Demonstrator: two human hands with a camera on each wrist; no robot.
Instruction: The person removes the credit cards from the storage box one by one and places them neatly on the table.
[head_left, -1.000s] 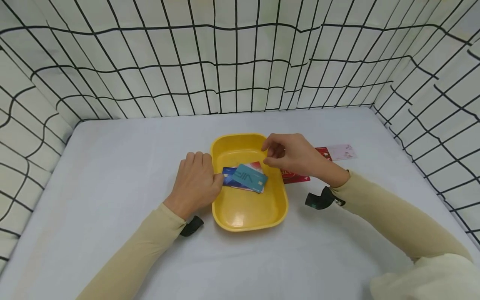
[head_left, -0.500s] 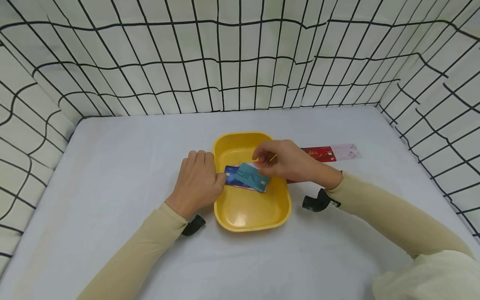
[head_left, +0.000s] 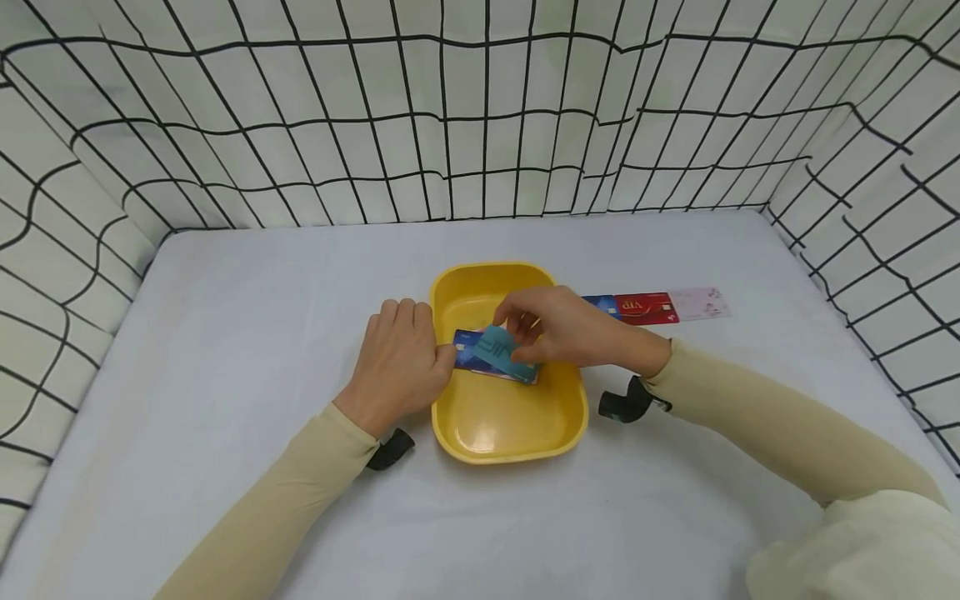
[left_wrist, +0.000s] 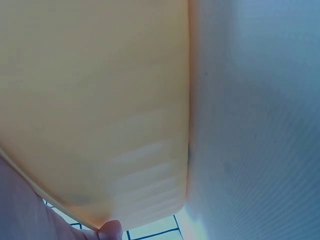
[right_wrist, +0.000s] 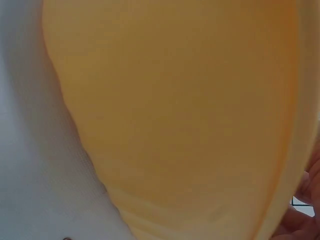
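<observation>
A yellow tray (head_left: 510, 425) stands on the white-covered table, holding a small overlapping pile of cards. On top lies a teal card (head_left: 495, 350), over a blue card (head_left: 465, 350); an edge of another card shows beneath. My left hand (head_left: 401, 358) grips the tray's left rim, its thumb over the edge. My right hand (head_left: 562, 329) reaches over the right rim, and its thumb and index finger pinch the teal card at its upper right. The wrist views mostly show the tray's outer walls; the right wrist view hides the cards.
Right of the tray, a row of cards lies on the table: a blue card (head_left: 603, 306) partly behind my right hand, a red VIP card (head_left: 648, 308) and a pale pink card (head_left: 699, 303). Black wire grid panels (head_left: 450, 125) enclose the back and sides.
My right hand has moved left and down from the tray's right rim to the teal card, uncovering more of the row of cards. My left hand stays on the rim.
</observation>
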